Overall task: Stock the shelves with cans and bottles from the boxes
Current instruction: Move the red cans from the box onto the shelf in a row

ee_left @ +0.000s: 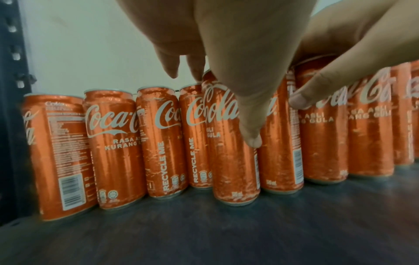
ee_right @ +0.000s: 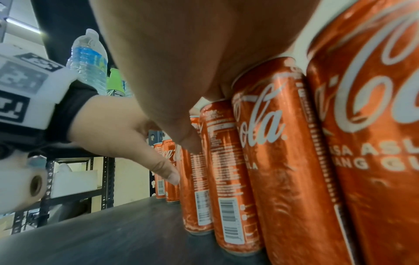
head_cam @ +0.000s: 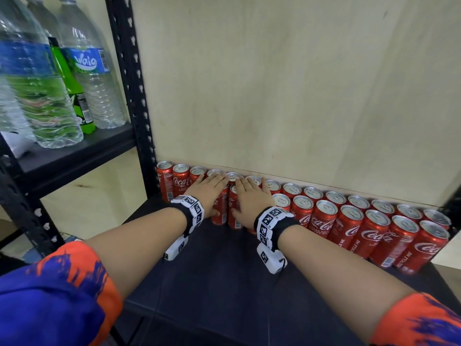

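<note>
Two rows of red Coca-Cola cans (head_cam: 349,221) stand along the back of the dark shelf (head_cam: 224,283). My left hand (head_cam: 208,189) lies flat over the can tops near the left end, fingers straight, its thumb (ee_left: 249,129) running down the front of a front-row can (ee_left: 233,165). Right beside it, my right hand (head_cam: 252,198) rests the same way on the neighbouring can (head_cam: 234,217), with its thumb (ee_left: 317,86) on that can's front. In the right wrist view my right palm (ee_right: 181,62) sits on the can tops, next to the left hand (ee_right: 127,136).
A black perforated upright (head_cam: 132,83) stands left of the cans. Beyond it, a higher shelf holds big water bottles (head_cam: 92,78) and a green bottle (head_cam: 72,88). A pale wooden back panel (head_cam: 287,83) rises behind the cans. Bare dark shelf stretches in front of them.
</note>
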A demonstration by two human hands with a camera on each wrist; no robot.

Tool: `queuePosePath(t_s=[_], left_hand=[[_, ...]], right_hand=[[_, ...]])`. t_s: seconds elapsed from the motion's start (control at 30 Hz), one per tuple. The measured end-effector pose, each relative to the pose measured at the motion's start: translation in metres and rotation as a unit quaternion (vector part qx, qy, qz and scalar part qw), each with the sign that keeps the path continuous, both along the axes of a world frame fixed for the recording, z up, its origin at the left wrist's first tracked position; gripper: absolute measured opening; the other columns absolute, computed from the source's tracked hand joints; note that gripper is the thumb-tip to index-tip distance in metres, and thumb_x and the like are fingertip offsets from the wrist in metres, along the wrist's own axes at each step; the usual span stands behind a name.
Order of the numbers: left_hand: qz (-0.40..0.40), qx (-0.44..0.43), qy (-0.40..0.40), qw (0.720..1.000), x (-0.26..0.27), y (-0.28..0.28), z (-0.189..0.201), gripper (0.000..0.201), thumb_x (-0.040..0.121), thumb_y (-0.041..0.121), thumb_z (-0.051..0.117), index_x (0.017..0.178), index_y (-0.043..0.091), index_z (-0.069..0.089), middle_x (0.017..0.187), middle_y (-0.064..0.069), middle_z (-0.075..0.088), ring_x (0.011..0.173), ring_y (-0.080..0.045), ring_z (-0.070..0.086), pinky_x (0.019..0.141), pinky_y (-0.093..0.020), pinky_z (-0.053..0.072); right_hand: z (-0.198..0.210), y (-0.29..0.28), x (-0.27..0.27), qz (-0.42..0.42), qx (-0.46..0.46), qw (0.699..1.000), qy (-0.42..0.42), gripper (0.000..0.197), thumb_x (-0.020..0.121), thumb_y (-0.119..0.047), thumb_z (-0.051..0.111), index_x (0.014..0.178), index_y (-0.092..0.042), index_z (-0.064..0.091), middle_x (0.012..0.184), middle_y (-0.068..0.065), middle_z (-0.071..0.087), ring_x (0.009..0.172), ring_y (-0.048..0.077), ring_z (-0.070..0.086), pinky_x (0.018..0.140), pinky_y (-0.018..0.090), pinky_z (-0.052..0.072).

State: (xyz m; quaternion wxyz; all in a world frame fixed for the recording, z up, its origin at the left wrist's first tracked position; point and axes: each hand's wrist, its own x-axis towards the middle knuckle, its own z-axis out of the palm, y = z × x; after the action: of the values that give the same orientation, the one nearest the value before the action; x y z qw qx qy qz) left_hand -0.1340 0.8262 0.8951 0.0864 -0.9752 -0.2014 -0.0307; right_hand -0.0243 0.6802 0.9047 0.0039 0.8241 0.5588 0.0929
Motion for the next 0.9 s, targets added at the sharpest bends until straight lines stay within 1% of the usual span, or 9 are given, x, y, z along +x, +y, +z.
queuePosePath(t_s=[0.1, 0.2, 0.3, 0.4, 0.5, 0.6, 0.7, 0.8, 0.9], left_hand=[[-0.006, -0.029, -0.037, 0.999, -0.007, -0.004, 0.009, 0.116, 0.079, 0.053, 0.077, 0.161, 0.02, 0.002, 0.169, -0.004, 0.006, 0.155, -0.023, 0.007, 0.126, -0.044, 0.013], [-0.001, -0.074, -0.085, 0.994, -0.025, -0.015, 0.025, 0.109, 0.081, 0.056, 0.075, 0.161, 0.019, 0.011, 0.168, -0.003, 0.011, 0.153, -0.023, 0.017, 0.125, -0.04, 0.017], [0.008, -0.123, -0.142, 0.982, -0.052, -0.025, 0.042, 0.096, 0.085, 0.057, 0.07, 0.16, 0.025, 0.02, 0.168, 0.002, 0.012, 0.152, -0.022, 0.022, 0.123, -0.037, 0.021], [0.007, -0.145, -0.188, 0.971, -0.085, -0.037, 0.051, 0.089, 0.088, 0.059, 0.066, 0.159, 0.028, 0.022, 0.167, 0.005, 0.015, 0.151, -0.018, 0.024, 0.122, -0.038, 0.026], [0.001, -0.157, -0.196, 0.968, -0.122, -0.05, 0.052, 0.088, 0.087, 0.063, 0.064, 0.158, 0.027, 0.026, 0.165, 0.004, 0.023, 0.149, -0.019, 0.028, 0.12, -0.039, 0.029], [0.013, -0.183, -0.157, 0.97, -0.163, -0.061, 0.048, 0.093, 0.083, 0.068, 0.064, 0.158, 0.025, 0.028, 0.163, 0.0, 0.027, 0.148, -0.019, 0.03, 0.12, -0.039, 0.03], [0.023, -0.215, -0.13, 0.968, -0.205, -0.072, 0.045, 0.093, 0.084, 0.065, 0.066, 0.157, 0.021, 0.03, 0.161, -0.002, 0.03, 0.146, -0.019, 0.033, 0.12, -0.033, 0.028], [0.02, -0.252, -0.124, 0.96, -0.243, -0.082, 0.04, 0.09, 0.083, 0.062, 0.069, 0.155, 0.02, 0.034, 0.157, -0.003, 0.036, 0.143, -0.019, 0.038, 0.117, -0.03, 0.03], [0.022, -0.27, -0.107, 0.957, -0.274, -0.091, 0.027, 0.09, 0.082, 0.064, 0.069, 0.154, 0.023, 0.036, 0.156, -0.002, 0.038, 0.141, -0.019, 0.04, 0.113, -0.029, 0.032]], right_hand=[[0.008, -0.008, -0.002, -0.014, 0.021, 0.998, 0.051, 0.091, 0.092, -0.049, 0.053, 0.161, -0.011, 0.007, 0.168, 0.008, 0.013, 0.155, 0.027, 0.01, 0.123, 0.057, 0.0], [0.017, -0.021, -0.004, -0.021, 0.04, 0.995, 0.093, 0.093, 0.089, -0.05, 0.058, 0.161, -0.013, 0.012, 0.166, 0.01, 0.019, 0.152, 0.032, 0.018, 0.124, 0.052, 0.015], [0.028, -0.039, -0.01, -0.03, 0.058, 0.993, 0.1, 0.09, 0.087, -0.053, 0.058, 0.159, -0.015, 0.019, 0.161, 0.01, 0.032, 0.145, 0.033, 0.032, 0.119, 0.048, 0.03], [0.036, -0.058, -0.027, -0.041, 0.085, 0.99, 0.106, 0.084, 0.087, -0.055, 0.058, 0.156, -0.018, 0.027, 0.153, 0.011, 0.042, 0.138, 0.033, 0.042, 0.111, 0.047, 0.04], [0.042, -0.077, -0.05, -0.056, 0.098, 0.988, 0.106, 0.084, 0.085, -0.06, 0.057, 0.154, -0.019, 0.033, 0.149, 0.011, 0.046, 0.137, 0.031, 0.044, 0.111, 0.044, 0.04], [0.046, -0.098, -0.082, -0.07, 0.094, 0.987, 0.105, 0.095, 0.075, -0.076, 0.045, 0.151, -0.021, 0.035, 0.146, 0.009, 0.049, 0.133, 0.031, 0.049, 0.107, 0.046, 0.043], [0.047, -0.123, -0.122, -0.087, 0.089, 0.985, 0.121, 0.088, 0.083, -0.07, 0.053, 0.152, -0.02, 0.034, 0.145, 0.009, 0.052, 0.13, 0.03, 0.052, 0.104, 0.043, 0.045], [0.047, -0.151, -0.161, -0.093, 0.084, 0.984, 0.129, 0.088, 0.089, -0.065, 0.056, 0.158, -0.018, 0.027, 0.15, 0.009, 0.049, 0.135, 0.028, 0.049, 0.111, 0.039, 0.04], [0.041, -0.179, -0.198, -0.11, 0.076, 0.98, 0.146, 0.085, 0.091, -0.061, 0.059, 0.157, -0.016, 0.03, 0.155, 0.007, 0.043, 0.14, 0.025, 0.044, 0.114, 0.034, 0.034]])
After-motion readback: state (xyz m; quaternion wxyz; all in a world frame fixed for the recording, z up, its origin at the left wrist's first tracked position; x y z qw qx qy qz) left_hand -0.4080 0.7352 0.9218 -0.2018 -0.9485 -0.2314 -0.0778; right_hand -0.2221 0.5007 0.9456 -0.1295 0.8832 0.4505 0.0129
